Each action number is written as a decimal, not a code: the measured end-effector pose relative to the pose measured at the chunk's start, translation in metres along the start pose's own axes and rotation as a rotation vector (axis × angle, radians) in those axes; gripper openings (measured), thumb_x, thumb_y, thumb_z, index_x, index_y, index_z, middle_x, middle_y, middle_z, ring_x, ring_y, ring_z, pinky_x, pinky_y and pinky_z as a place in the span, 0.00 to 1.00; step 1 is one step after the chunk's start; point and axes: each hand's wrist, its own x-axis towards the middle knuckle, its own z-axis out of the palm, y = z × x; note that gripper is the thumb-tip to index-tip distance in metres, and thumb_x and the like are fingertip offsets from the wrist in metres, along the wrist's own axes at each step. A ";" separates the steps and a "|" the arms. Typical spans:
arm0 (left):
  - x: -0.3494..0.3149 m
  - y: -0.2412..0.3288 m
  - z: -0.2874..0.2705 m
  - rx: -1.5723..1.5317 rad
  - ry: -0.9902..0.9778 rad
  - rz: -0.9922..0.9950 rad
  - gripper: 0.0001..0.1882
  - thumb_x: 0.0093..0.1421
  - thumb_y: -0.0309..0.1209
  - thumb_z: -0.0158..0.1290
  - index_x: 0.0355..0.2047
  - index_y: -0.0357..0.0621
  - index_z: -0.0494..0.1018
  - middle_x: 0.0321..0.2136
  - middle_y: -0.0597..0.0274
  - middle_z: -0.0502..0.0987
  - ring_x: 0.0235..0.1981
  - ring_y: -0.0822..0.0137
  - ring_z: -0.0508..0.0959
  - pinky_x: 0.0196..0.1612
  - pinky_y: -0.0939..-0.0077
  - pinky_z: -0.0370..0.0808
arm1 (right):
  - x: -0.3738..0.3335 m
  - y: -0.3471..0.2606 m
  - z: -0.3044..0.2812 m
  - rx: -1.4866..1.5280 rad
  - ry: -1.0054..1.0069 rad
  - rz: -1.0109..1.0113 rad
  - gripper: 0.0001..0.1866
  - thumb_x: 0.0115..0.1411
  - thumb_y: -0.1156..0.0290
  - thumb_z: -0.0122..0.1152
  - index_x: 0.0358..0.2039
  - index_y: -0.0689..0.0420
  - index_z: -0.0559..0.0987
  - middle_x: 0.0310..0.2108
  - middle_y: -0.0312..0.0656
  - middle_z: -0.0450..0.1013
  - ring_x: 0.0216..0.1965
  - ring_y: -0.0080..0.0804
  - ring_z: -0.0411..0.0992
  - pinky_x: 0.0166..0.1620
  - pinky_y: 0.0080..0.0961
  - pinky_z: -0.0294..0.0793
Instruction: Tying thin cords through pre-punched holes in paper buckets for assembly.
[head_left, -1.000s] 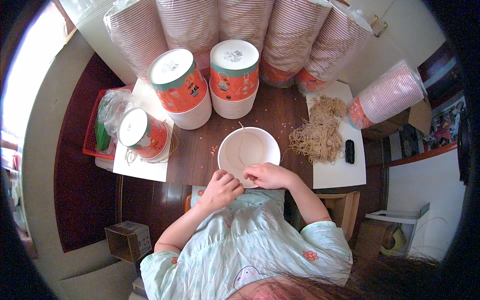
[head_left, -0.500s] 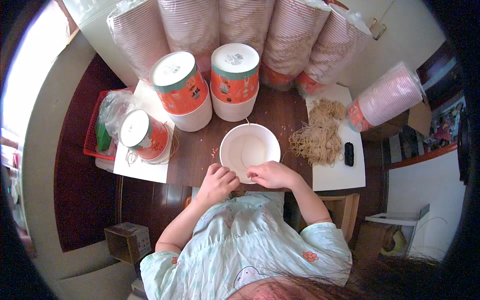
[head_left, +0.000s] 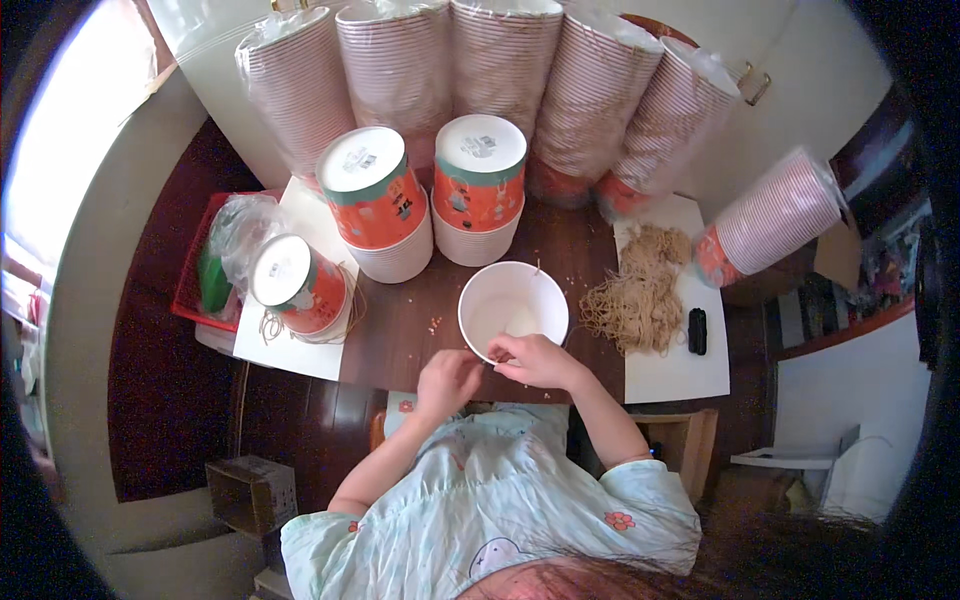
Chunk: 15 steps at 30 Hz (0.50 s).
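Note:
A white paper bucket [head_left: 513,305] stands mouth up at the near middle of the brown table. My right hand [head_left: 537,362] is closed at its near rim, fingertips pinched together over the edge. Just left of it, my left hand [head_left: 448,384] is curled closed beside the rim, close to the right fingertips. Whatever either pinch holds is too small or hidden to make out. A short bit of string [head_left: 538,266] shows at the bucket's far rim. A tangled heap of tan string [head_left: 645,295] lies to the right.
Behind the bucket stand two upside-down stacks of orange and green buckets, a left stack [head_left: 375,200] and a right stack [head_left: 480,185]. A shorter stack [head_left: 300,285] with string around it is farther left. Wrapped bucket stacks [head_left: 500,70] line the back. A black object [head_left: 697,331] lies far right.
The bucket sits slightly farther right in the picture. My left hand has moved down and away from the rim, while my right fingers have come closer to it. The view has shifted a little.

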 end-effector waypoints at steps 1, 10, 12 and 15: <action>-0.001 0.001 0.004 0.003 0.004 0.001 0.08 0.46 0.30 0.55 0.27 0.42 0.71 0.24 0.56 0.73 0.26 0.56 0.73 0.29 0.65 0.71 | 0.001 0.001 0.002 0.015 -0.002 0.002 0.10 0.50 0.70 0.54 0.34 0.55 0.69 0.28 0.44 0.73 0.31 0.41 0.73 0.35 0.33 0.72; 0.001 -0.002 0.009 -0.117 -0.076 -0.068 0.06 0.45 0.26 0.53 0.25 0.40 0.71 0.26 0.56 0.72 0.31 0.57 0.72 0.33 0.67 0.70 | 0.009 0.003 0.006 0.211 -0.001 0.026 0.18 0.47 0.78 0.54 0.42 0.58 0.67 0.36 0.43 0.72 0.38 0.33 0.72 0.40 0.27 0.71; 0.002 0.000 0.001 -0.169 -0.103 -0.017 0.05 0.45 0.26 0.53 0.24 0.40 0.71 0.27 0.57 0.72 0.32 0.57 0.71 0.34 0.68 0.69 | 0.012 0.005 0.009 0.278 0.040 -0.024 0.20 0.47 0.79 0.53 0.44 0.58 0.67 0.37 0.44 0.72 0.38 0.34 0.72 0.41 0.29 0.70; 0.004 0.009 -0.019 -0.298 -0.163 0.073 0.04 0.45 0.24 0.53 0.23 0.40 0.71 0.30 0.58 0.71 0.35 0.59 0.70 0.38 0.70 0.68 | 0.016 0.003 0.008 0.354 0.076 -0.010 0.24 0.45 0.81 0.52 0.46 0.58 0.65 0.37 0.42 0.71 0.40 0.32 0.70 0.43 0.27 0.69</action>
